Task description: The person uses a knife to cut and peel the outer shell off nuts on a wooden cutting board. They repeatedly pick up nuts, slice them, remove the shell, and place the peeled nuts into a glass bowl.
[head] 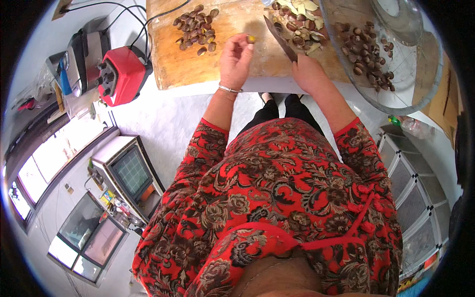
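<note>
Between the thumb and fingers of my left hand (236, 55) is a chestnut (251, 39) with a yellow cut face showing. My right hand (308, 72) grips a knife (281, 41) by its handle, the dark blade pointing up and left over the wooden board (178, 72). A cluster of chestnuts (195, 28), several with yellow cut spots, lies on the board to the left of my left hand. Beyond the blade is a heap of chestnuts mixed with shell pieces (297, 31) and pale slices (306, 6). Blade and held chestnut are apart.
A large clear round container (393, 110) with brown chestnuts (365, 55) stands at the right. Left of the board is a red appliance base (124, 74) with a black cord (163, 15). A cardboard box (443, 100) sits at the far right, above a grey rack (412, 178).
</note>
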Available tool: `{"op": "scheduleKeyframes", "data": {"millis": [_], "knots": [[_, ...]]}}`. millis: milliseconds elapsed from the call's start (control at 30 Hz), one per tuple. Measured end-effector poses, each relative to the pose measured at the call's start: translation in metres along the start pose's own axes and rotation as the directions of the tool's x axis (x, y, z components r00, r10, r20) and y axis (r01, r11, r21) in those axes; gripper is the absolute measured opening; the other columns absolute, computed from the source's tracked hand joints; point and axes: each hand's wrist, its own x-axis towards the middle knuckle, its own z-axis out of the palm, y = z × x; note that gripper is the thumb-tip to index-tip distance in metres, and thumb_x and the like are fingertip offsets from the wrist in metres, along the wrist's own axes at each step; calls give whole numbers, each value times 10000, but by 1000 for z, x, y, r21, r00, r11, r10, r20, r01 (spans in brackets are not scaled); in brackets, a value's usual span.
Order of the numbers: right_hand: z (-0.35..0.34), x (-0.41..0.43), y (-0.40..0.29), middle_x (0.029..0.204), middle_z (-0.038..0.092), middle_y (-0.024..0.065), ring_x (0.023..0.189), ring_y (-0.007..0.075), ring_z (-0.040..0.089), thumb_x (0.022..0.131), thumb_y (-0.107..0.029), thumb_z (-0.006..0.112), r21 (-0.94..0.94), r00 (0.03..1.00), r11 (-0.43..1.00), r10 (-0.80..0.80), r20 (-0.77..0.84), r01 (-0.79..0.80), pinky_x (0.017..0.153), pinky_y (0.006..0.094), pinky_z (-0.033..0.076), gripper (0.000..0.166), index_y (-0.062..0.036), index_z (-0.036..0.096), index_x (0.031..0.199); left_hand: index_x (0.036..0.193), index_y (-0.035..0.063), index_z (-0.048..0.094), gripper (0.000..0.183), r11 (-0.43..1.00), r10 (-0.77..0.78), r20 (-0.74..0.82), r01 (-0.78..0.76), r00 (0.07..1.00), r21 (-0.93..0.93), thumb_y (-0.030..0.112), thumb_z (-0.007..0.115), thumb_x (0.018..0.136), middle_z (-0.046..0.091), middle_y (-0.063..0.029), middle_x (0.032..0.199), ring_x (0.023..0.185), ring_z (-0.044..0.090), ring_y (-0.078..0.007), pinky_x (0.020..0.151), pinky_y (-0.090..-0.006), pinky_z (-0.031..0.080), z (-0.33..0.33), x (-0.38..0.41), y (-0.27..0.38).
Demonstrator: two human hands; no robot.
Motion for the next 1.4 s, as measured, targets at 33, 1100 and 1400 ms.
{"op": "scheduleKeyframes", "data": {"millis": [33,1100,1400], "knots": [[-3,0,1,914,617,291,893,444,597,867,-189,488,13,1000,1000,4,-18,-4,804,494,474,267,50,570,952,1138,60,532,264,959,65,-6,-60,998,277,34,577,880,605,-77,1075,922,584,-180,808,-303,470,-12,5,-11],[57,8,56,1381,415,84,1254,220,370,972,-264,406,762,917,513,-251,-308,397,1056,338,289,332,-129,432,1274,977,117,609,212,60,-62,954,-953,295,298,113,629,766,602,-70,959,976,555,-262,816,-379,440,297,55,33],[39,1,49,1240,548,171,1161,351,493,938,-252,427,643,916,658,-209,-343,391,989,432,379,305,-113,526,1191,958,94,640,156,356,145,901,-871,408,337,124,583,817,608,-115,976,904,591,-268,775,-371,466,287,60,45]]}}
